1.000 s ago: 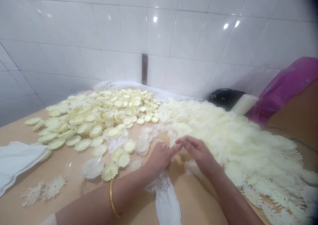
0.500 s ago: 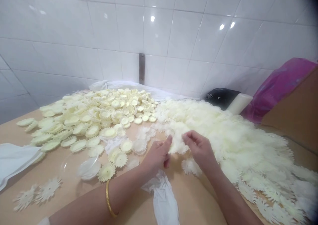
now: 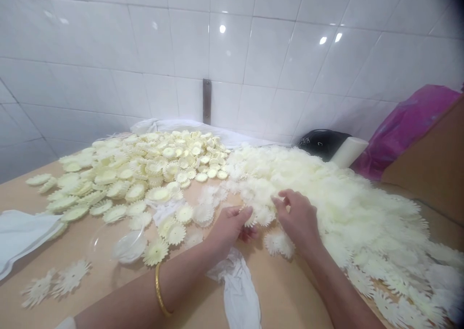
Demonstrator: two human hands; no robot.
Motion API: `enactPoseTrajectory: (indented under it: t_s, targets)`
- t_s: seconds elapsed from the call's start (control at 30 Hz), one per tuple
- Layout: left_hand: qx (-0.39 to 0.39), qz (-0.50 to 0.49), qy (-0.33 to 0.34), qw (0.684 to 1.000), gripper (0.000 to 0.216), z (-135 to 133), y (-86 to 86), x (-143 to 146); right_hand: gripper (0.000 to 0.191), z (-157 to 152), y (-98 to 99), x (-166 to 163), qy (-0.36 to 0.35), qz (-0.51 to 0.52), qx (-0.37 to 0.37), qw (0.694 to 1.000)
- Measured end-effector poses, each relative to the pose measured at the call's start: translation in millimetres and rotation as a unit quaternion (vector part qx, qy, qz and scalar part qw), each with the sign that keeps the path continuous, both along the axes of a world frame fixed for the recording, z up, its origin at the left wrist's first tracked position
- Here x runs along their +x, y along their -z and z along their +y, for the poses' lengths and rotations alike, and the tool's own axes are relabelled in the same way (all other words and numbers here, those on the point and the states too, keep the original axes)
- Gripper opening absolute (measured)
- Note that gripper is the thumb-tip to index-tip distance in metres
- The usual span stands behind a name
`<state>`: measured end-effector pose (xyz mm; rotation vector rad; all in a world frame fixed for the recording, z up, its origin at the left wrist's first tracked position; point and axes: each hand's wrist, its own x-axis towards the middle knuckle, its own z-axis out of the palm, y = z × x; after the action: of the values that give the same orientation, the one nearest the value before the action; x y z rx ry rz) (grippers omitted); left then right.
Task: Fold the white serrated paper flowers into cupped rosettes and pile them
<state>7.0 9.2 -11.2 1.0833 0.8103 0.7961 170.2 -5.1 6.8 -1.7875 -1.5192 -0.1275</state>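
Observation:
My left hand [image 3: 232, 230], with a gold bangle on its wrist, has thumb and fingers closed on the edge of a pale serrated flower disc [image 3: 251, 217]. The disc is partly hidden by the thumb. To the right, my right hand [image 3: 299, 217] hovers at the near edge of a heap of thin whitish flower-shaped pieces [image 3: 337, 198]. Its thumb and index finger are slightly apart, and I see nothing between them. A few loose pieces [image 3: 278, 244] lie just below it. Beyond my left hand, stacked yellowish flower discs [image 3: 155, 164] are piled up.
At the left lie a white sheet [image 3: 25, 234], a clear round dish [image 3: 128, 246] and two loose flower pieces [image 3: 70, 276]. A white cloth strip [image 3: 241, 290] hangs near me. Behind stand a black bag [image 3: 322, 142], a white roll [image 3: 350, 151], a magenta bag [image 3: 402, 130] and a tiled wall.
My hands have drawn apart: the right moved right, its thumb and index finger loosening. My left dipped slightly, and its fingers now show beyond the thumb.

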Motion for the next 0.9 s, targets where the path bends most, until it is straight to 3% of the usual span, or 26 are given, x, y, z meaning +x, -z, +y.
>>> enactPoseTrajectory:
  t_s: [0.23, 0.37, 0.6, 0.9]
  targets:
    - [0.018, 0.004, 0.005, 1.000, 0.029, 1, 5.1, 0, 0.019, -1, 0.6, -3, 0.019, -0.036, 0.078, 0.996]
    - [0.020, 0.002, 0.014, 1.000, 0.027, 0, 1.0, 0, 0.016, -7, -7.9, -11, -0.069, 0.028, 0.120, 0.990]
    - [0.039, 0.002, -0.005, 0.999, 0.031, -1, -1.9, 0, 0.025, -15, -13.6, -26, -0.248, 0.138, -0.001, 0.959]
    - [0.052, 0.022, -0.034, 0.998, 0.047, -2, -1.5, 0, 0.028, -11, -10.1, -23, -0.322, 0.250, -0.097, 0.908]
